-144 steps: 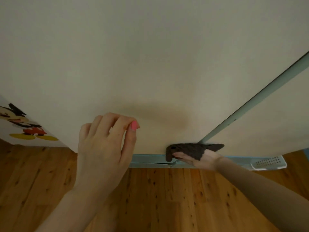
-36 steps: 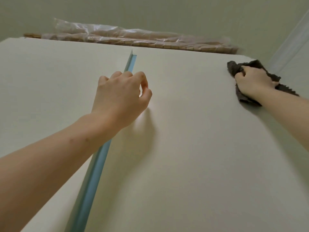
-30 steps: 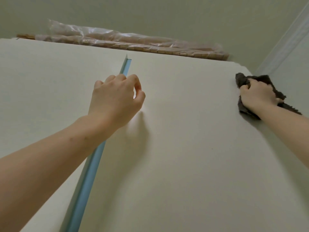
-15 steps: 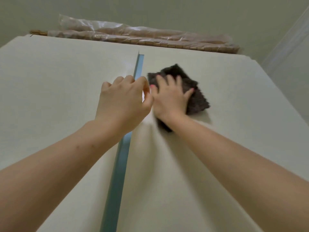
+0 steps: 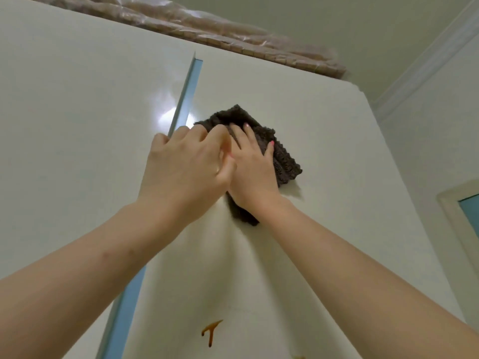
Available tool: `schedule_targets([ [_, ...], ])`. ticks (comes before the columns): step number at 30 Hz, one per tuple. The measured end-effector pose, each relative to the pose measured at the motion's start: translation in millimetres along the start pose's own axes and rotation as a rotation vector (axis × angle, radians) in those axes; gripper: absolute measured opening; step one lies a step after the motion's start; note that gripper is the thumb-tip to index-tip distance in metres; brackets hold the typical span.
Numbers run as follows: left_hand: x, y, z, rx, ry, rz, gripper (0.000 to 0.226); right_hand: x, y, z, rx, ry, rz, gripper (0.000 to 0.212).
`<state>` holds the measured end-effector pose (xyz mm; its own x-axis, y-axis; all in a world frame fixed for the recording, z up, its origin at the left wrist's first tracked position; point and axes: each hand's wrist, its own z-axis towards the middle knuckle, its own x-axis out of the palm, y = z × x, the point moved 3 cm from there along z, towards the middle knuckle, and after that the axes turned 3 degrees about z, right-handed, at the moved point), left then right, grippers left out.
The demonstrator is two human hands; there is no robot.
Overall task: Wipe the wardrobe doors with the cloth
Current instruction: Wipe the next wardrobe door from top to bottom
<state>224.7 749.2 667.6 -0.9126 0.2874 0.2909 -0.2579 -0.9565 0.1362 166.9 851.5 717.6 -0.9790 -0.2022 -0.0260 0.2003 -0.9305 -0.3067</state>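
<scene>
My right hand (image 5: pixel 252 172) lies flat with the fingers spread on the dark brown knitted cloth (image 5: pixel 280 156) and presses it against the cream right wardrobe door (image 5: pixel 311 229), high up and just to the right of the pale blue vertical edge strip (image 5: pixel 185 94) between the two doors. So the grip of this hand is not a pinch; the cloth is held only by the pressure of the palm against the door. My left hand (image 5: pixel 186 164) is beside it, touching the right hand at the thumb side, with the fingers loosely curled and holding nothing; its fingertips seem to rest near the strip, but I cannot tell if they touch the cloth. I judge that the wiping is in the upper part of the right door and is not finished: lower on the same door there is a brown dripped stain (image 5: pixel 211 332), and a second small mark at the bottom edge of the view, both not reached by the cloth. The cream left wardrobe door (image 5: pixel 77 125) shines in one place, but I cannot say if it is already wiped. As for containers, I see none here; on top of the wardrobe lies only a long bundle wrapped in clear plastic (image 5: pixel 207 24), and what is inside it is not clear.
</scene>
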Motion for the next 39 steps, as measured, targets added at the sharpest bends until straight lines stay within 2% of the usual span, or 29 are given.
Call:
schedule_targets([
  [7, 8, -9, -3, -0.107, 0.063, -0.008, 0.02, -35, -145, -40, 0.416, -0.107, 0.087, 0.045],
  [12, 18, -24, -26, -0.165, 0.147, 0.014, 0.022, -53, -210, -75, 0.565, -0.123, 0.09, 0.045],
  [20, 11, -50, -43, -0.217, 0.179, -0.009, 0.025, -52, -215, -120, 0.563, -0.152, 0.136, 0.045],
  [25, -8, -41, -46, -0.196, 0.19, 0.009, 0.025, -48, -195, -156, 0.689, -0.235, 0.168, 0.047],
  [28, -18, -24, -43, -0.197, 0.144, 0.046, 0.029, -44, -171, -144, 0.78, -0.241, 0.206, 0.048],
  [32, -25, -6, -43, -0.21, 0.153, 0.054, 0.031, -31, -115, -106, 0.676, -0.138, 0.169, 0.05],
  [36, -31, 13, -39, -0.208, 0.16, 0.01, 0.022, -16, -45, -58, 0.377, -0.033, 0.214, 0.049],
  [39, -37, 23, -36, -0.172, 0.124, 0.017, 0.028, -11, -6, -35, 0.194, 0.021, 0.252, 0.048],
])
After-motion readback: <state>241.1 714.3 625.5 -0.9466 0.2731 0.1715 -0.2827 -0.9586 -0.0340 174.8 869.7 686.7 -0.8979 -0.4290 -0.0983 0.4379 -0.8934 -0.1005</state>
